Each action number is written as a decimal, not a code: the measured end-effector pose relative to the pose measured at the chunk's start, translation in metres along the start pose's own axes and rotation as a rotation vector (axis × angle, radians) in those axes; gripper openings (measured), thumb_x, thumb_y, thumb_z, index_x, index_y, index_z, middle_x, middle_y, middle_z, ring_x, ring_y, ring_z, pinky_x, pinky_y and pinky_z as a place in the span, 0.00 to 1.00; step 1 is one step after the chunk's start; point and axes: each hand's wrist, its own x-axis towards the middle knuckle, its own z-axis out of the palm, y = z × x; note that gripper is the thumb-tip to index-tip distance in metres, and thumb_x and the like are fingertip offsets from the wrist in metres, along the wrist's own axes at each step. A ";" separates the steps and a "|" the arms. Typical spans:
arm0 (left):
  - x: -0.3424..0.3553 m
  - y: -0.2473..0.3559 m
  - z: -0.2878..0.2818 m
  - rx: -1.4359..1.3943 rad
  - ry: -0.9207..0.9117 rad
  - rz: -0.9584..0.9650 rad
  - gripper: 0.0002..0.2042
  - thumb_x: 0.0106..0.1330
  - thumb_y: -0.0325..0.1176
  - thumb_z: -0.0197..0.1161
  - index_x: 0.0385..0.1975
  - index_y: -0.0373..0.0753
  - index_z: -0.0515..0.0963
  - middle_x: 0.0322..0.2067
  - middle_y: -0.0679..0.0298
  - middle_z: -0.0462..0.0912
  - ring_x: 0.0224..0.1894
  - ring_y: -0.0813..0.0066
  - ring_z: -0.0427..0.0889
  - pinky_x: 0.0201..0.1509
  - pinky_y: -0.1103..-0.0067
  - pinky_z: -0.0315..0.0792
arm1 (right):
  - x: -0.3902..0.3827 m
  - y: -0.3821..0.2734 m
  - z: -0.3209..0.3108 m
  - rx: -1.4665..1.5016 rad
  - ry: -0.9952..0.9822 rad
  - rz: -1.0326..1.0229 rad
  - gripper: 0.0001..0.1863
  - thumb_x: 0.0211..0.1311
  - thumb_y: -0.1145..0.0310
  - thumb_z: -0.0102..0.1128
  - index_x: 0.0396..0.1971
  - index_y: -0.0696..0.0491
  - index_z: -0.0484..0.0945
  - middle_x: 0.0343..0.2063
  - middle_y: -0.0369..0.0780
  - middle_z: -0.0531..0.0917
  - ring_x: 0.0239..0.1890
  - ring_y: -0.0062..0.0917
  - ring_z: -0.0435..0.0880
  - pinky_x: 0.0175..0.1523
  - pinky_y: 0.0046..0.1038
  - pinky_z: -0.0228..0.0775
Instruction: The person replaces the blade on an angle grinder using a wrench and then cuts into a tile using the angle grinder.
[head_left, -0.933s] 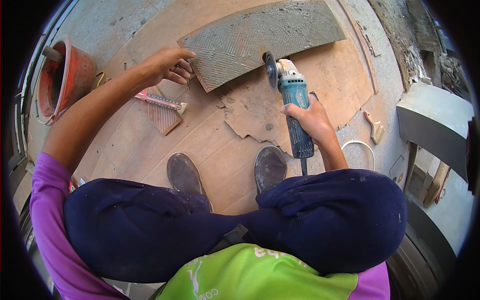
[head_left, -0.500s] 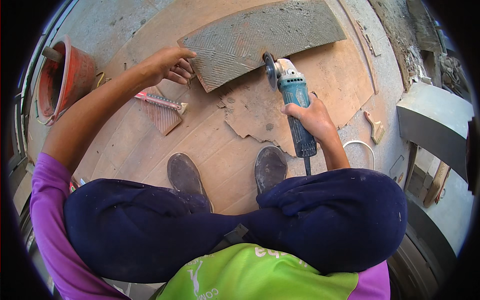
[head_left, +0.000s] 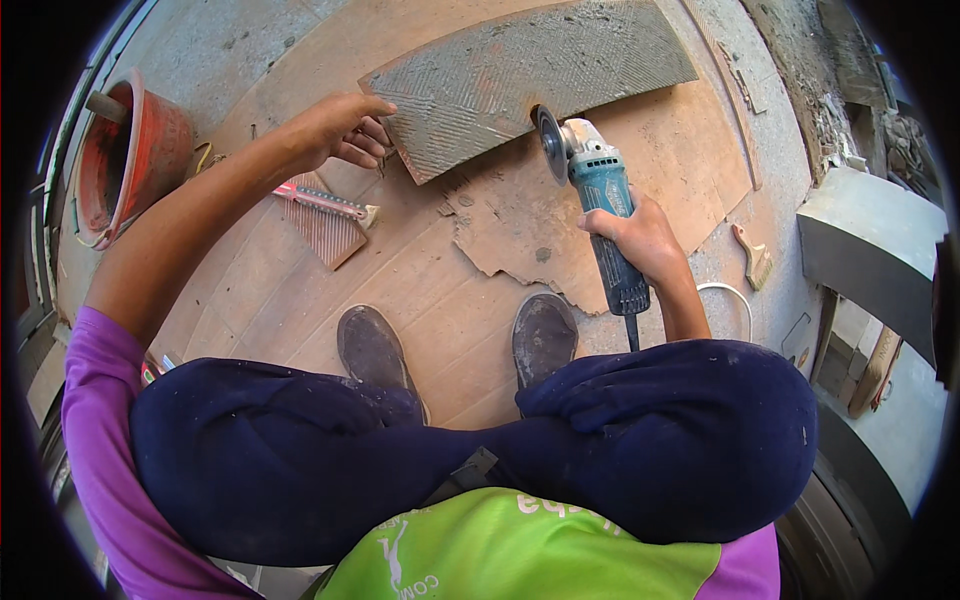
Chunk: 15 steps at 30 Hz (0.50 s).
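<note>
My right hand is wrapped around the body of a teal and black angle grinder. Its disc is at the near edge of a long tile, whose upper face is coated with grey, ridged mortar. A small dark orange mark shows beside the disc. At the tile's left end is my left hand, with the index finger stretched to the edge and the other fingers loosely bent and apart. Whether those fingertips press on the tile is hard to tell.
A red bucket stands far left. Near my left forearm, a red utility knife lies on a ribbed tile piece. Torn cardboard lies before my shoes. On the right are a brush, white cable and grey block.
The grinder and my right hand have shifted slightly to the right, with the disc still by the tile's near edge. My left hand stays at the tile's left end.
</note>
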 end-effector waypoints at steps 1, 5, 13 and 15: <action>0.000 0.000 0.000 0.001 0.000 0.000 0.20 0.69 0.44 0.64 0.44 0.31 0.75 0.33 0.59 0.80 0.32 0.72 0.82 0.34 0.75 0.84 | 0.002 0.002 0.001 -0.012 0.013 0.004 0.23 0.49 0.60 0.73 0.39 0.61 0.79 0.26 0.39 0.80 0.25 0.22 0.78 0.30 0.25 0.71; 0.000 0.001 0.001 -0.003 -0.001 -0.004 0.20 0.69 0.45 0.64 0.44 0.31 0.75 0.33 0.58 0.80 0.32 0.72 0.82 0.34 0.74 0.84 | 0.005 0.006 0.001 -0.013 0.017 0.002 0.22 0.49 0.60 0.74 0.39 0.60 0.79 0.26 0.39 0.80 0.24 0.22 0.78 0.30 0.25 0.71; 0.001 0.001 0.000 -0.002 0.010 -0.017 0.19 0.69 0.45 0.65 0.44 0.32 0.75 0.33 0.59 0.81 0.32 0.72 0.83 0.34 0.74 0.84 | 0.005 0.001 0.001 -0.065 0.038 0.007 0.22 0.48 0.60 0.74 0.37 0.61 0.80 0.24 0.39 0.81 0.23 0.23 0.79 0.28 0.26 0.71; 0.002 0.001 0.001 -0.006 -0.004 -0.014 0.18 0.69 0.44 0.65 0.43 0.33 0.76 0.32 0.59 0.81 0.31 0.73 0.83 0.34 0.74 0.84 | 0.005 0.000 0.000 -0.080 0.028 0.036 0.22 0.48 0.59 0.74 0.36 0.61 0.81 0.24 0.39 0.81 0.23 0.23 0.79 0.27 0.26 0.71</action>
